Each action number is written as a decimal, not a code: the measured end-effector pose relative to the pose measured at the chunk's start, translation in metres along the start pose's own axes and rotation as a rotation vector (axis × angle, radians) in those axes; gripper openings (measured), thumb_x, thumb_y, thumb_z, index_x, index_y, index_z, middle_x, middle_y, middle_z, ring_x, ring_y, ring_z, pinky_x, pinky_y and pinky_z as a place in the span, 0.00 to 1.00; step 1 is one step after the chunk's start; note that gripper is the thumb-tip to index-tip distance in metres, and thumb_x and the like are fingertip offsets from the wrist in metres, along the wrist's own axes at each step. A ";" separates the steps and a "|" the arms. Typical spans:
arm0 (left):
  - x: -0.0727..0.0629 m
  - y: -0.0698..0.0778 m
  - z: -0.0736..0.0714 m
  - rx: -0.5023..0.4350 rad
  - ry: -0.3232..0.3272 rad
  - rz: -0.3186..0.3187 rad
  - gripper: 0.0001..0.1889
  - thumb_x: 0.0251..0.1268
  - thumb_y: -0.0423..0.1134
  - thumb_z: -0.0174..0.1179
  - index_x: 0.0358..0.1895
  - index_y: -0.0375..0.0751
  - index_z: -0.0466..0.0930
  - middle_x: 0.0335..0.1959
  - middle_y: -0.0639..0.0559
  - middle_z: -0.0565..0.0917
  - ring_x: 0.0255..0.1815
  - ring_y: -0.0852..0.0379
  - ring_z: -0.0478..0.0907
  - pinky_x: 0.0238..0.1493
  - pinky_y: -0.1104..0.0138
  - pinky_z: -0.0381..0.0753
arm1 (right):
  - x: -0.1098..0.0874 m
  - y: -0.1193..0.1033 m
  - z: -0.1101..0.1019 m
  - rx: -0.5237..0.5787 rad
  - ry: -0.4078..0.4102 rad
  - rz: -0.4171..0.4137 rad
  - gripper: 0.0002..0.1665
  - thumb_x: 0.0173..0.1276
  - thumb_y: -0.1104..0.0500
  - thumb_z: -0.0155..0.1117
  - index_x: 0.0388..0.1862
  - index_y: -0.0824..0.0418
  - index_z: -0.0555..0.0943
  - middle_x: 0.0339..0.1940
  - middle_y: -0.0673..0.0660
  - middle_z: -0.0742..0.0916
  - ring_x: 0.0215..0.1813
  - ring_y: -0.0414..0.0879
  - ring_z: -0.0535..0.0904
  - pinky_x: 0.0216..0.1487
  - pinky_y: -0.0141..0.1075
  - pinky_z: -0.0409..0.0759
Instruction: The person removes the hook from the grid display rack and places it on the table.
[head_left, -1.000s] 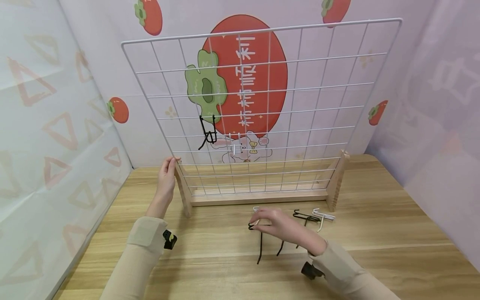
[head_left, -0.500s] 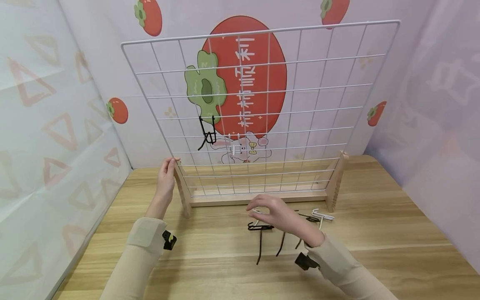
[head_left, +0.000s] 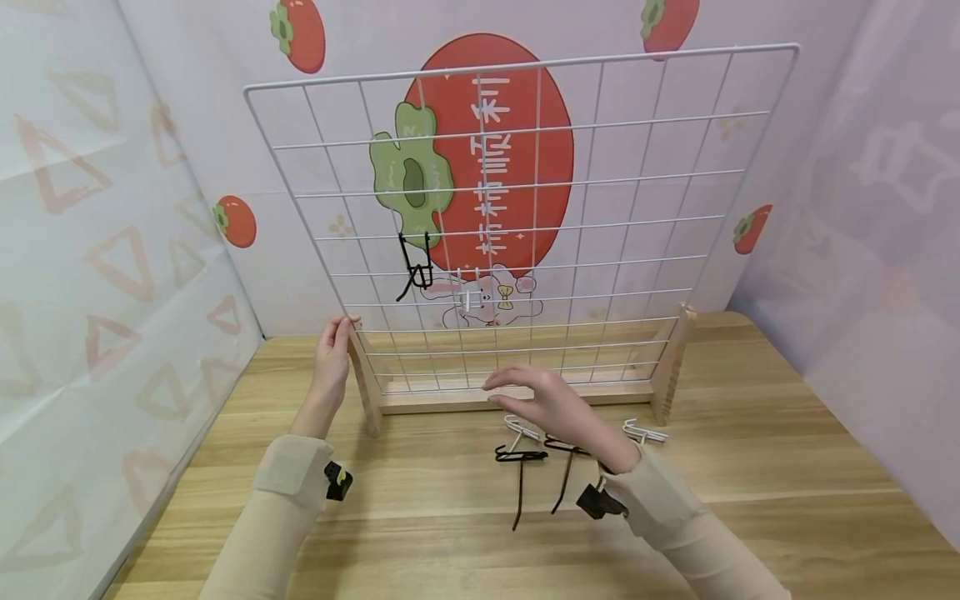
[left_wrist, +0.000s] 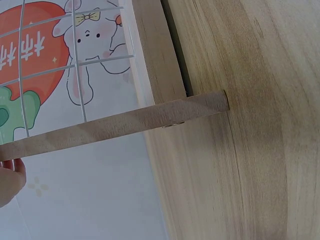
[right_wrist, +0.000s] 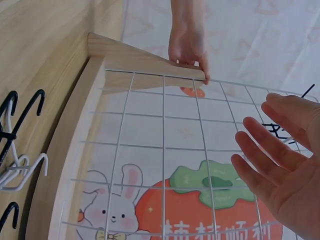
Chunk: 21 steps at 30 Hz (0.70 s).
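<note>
At the wire rack's left side, my left hand (head_left: 332, 358) grips the top of the wooden stand's side support (head_left: 364, 379), fingertips on one side and thumb on the other. This stand holds up a white wire grid panel (head_left: 600, 59). A black double-wire hook (head_left: 420, 273) and a small white hook (head_left: 468, 298) hang on the panel at its lower left. My right hand (head_left: 547, 404) is raised before the stand's base bar, thumb and fingers apart and holding nothing. Below it lie black hooks (head_left: 521, 487) and white hooks (head_left: 645, 433), partly hidden by the wrist.
The wood-grain table (head_left: 420, 533) extends around the stand. Behind it hangs a printed backdrop with a large red persimmon (head_left: 517, 150) and a rabbit. A pale curtain (head_left: 90, 275) stands along the left edge.
My right hand has lifted from the black hook on the table and moved up and slightly left, toward the panel. My left hand has stayed on the support.
</note>
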<state>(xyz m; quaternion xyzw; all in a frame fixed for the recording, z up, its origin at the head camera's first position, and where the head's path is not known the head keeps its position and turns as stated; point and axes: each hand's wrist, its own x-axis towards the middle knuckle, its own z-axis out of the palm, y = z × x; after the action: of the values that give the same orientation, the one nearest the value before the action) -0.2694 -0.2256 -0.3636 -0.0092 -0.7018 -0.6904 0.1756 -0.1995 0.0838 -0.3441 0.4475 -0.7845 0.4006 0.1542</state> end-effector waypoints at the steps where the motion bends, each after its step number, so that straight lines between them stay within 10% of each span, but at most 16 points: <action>1: 0.000 0.000 0.000 0.000 0.001 -0.001 0.07 0.69 0.45 0.40 0.39 0.51 0.68 0.43 0.62 0.69 0.59 0.60 0.57 0.63 0.66 0.51 | 0.002 -0.001 -0.001 -0.002 0.000 0.005 0.10 0.56 0.67 0.63 0.39 0.63 0.80 0.39 0.55 0.83 0.45 0.46 0.77 0.45 0.34 0.75; 21: 0.000 -0.001 0.000 0.005 0.008 0.008 0.08 0.69 0.45 0.40 0.39 0.49 0.67 0.42 0.61 0.69 0.58 0.61 0.58 0.62 0.67 0.52 | 0.042 -0.004 -0.013 0.004 0.141 -0.086 0.10 0.54 0.69 0.64 0.37 0.67 0.80 0.38 0.58 0.83 0.45 0.48 0.77 0.47 0.36 0.75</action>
<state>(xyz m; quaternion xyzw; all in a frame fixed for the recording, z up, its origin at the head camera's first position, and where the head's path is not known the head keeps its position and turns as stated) -0.2702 -0.2257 -0.3644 -0.0089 -0.7026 -0.6881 0.1813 -0.2205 0.0682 -0.3088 0.4518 -0.7510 0.4257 0.2250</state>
